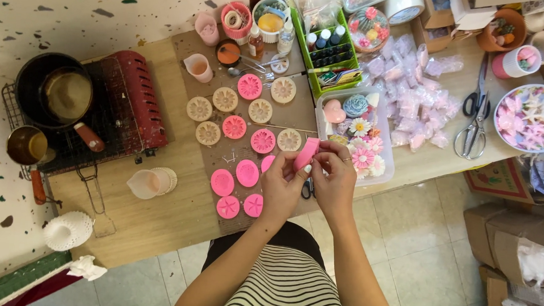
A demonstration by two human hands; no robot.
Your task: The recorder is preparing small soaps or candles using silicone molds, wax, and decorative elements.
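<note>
Pink and rubbery, the small mould point(307, 153) is sitting between both of your hands, raised just above the near edge of the tabletop point(157, 221). Your left hand point(282, 188) is pinching its lower end, fingers closed tight on it, while your right hand point(334, 182) is curling over its upper end, fingers point(329, 151) likewise closed on the mould and bending it. Just beneath your hands, a brown mat point(215, 162) is carrying rows of round pink moulds point(247, 173) and cream-coloured flower moulds point(260, 111). Just beside your right hand, a clear tray point(384, 160) is holding finished flower and heart shapes. Farther right, scissors point(476, 123) are lying near a bowl of pastel shapes point(532, 117). Behind the mat, a green box of small bottles point(327, 50) is standing. Well off to your left, a red stove point(140, 96) is bearing a dark pot point(53, 89), with a small cup point(148, 183) resting near it.
</note>
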